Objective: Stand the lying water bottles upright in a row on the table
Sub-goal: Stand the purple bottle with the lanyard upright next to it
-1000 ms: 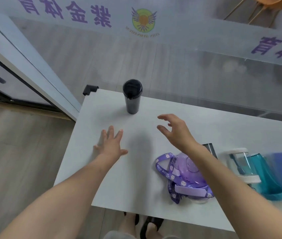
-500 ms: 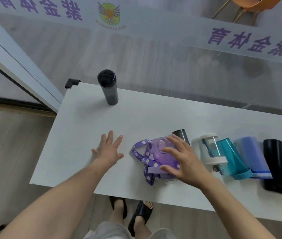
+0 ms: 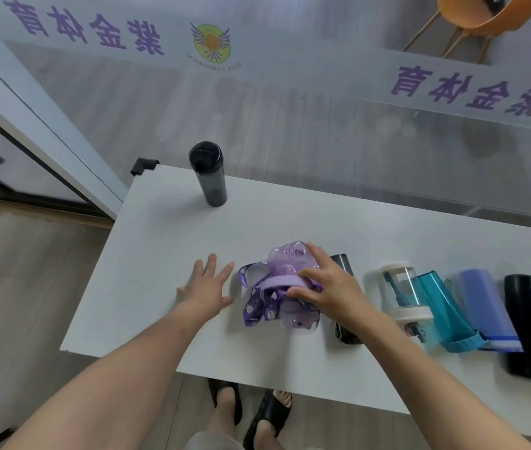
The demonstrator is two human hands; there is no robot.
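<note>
Purple bottle (image 3: 290,264) is seen lying on the table (image 3: 160,254), its long axis pointed roughly from far edge to near edge. It is grasped from above by the right grip (image 3: 329,287). The left grip (image 3: 207,287) is laid flat, released, just beside it at its left.

The left hand (image 3: 207,287) lies flat, fingers spread, while the right hand (image 3: 329,287) grips the purple bottle (image 3: 287,258) with curled fingers.
</note>
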